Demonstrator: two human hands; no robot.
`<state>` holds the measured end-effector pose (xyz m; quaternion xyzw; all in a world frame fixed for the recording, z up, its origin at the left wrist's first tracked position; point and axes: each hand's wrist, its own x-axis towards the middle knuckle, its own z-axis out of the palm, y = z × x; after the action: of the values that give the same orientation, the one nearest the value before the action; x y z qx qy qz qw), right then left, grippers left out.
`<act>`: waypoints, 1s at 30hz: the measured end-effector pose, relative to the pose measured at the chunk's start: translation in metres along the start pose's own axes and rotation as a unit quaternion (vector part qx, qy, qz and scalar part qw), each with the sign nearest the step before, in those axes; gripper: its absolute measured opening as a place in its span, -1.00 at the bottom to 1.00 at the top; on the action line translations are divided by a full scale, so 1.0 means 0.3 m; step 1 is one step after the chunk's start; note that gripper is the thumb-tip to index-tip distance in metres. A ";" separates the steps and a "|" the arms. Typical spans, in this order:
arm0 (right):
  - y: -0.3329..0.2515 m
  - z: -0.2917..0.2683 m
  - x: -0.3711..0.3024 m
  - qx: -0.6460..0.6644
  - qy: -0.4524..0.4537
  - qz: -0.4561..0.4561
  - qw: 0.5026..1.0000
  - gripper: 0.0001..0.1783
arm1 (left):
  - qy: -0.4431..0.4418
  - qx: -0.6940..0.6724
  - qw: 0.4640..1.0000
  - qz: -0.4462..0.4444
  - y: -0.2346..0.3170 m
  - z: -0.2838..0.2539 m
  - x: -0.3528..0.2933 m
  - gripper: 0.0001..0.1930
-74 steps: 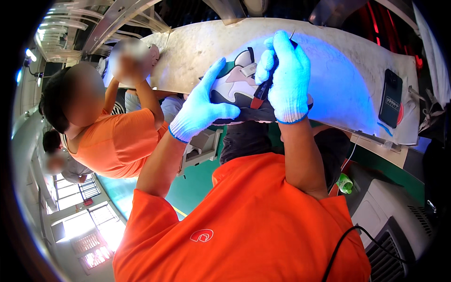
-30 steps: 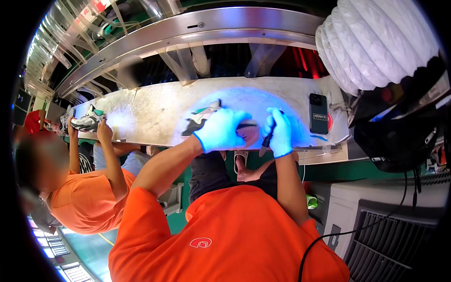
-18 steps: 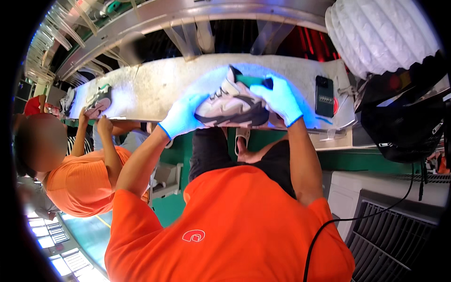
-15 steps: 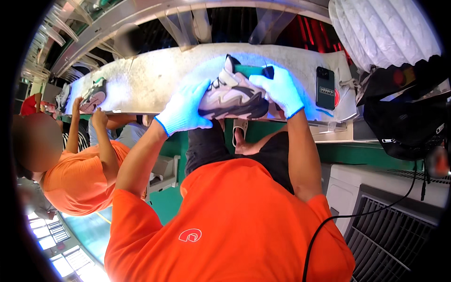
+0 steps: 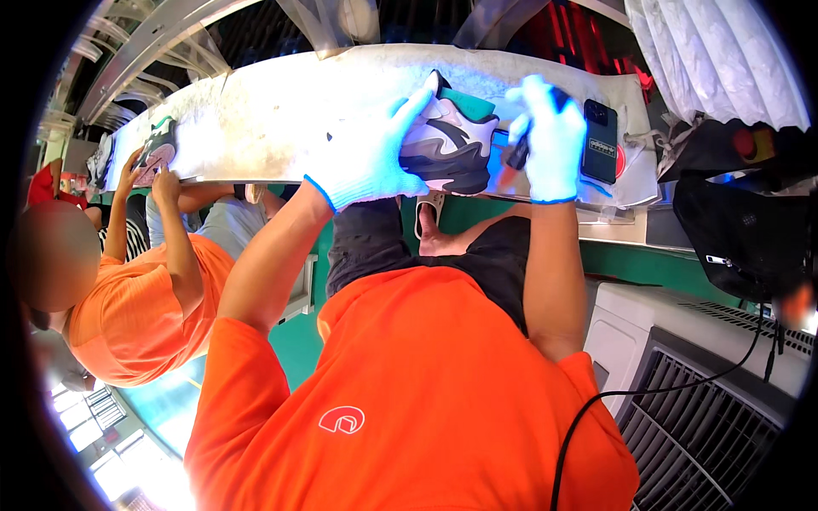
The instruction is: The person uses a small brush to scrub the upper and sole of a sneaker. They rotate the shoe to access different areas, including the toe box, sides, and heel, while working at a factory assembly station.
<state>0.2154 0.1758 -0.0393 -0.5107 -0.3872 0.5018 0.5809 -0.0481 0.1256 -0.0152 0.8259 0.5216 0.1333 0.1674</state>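
In the head view, a chunky sneaker (image 5: 447,153) in white, grey and black, with a green collar lining, is held on its side at the bench's near edge. My left hand (image 5: 362,157), in a white glove with a blue cuff, grips its front part and hides the toe. Just right of the heel, my right hand (image 5: 550,145), gloved alike, is closed round a dark brush-like tool (image 5: 516,155). The tool's reddish-brown end points down toward me and is blurred; its dark other end shows above my fingers. My right hand is apart from the sneaker.
The pale bench top (image 5: 264,111) curves across, brightly lit. A dark phone (image 5: 600,140) lies right of my right hand. A black bag (image 5: 733,230) hangs at the right. To the left a co-worker in orange (image 5: 153,307) handles another sneaker (image 5: 159,146). A black cable (image 5: 656,387) runs past my right arm.
My right hand has left the sneaker's heel and moved right, with the brush-like tool now showing in it. The sneaker and my left hand have shifted right, and the sneaker has turned slightly.
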 end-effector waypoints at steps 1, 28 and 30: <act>-0.003 0.005 0.010 0.145 0.026 -0.010 0.989 -0.65 | 0.002 0.010 1.000 -0.004 0.010 -0.005 0.007 0.40; 0.075 0.042 0.044 0.227 0.059 0.047 0.971 -0.65 | 0.021 0.091 0.994 0.063 0.044 0.018 0.025 0.42; 0.079 0.073 -0.022 0.215 0.069 0.031 0.974 -0.60 | 0.057 0.099 0.991 0.072 0.050 0.058 0.010 0.44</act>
<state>0.1884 0.1734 -0.0584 -0.4193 -0.2135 0.5543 0.6865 -0.0278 0.1198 -0.0245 0.8647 0.4805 0.1392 0.0445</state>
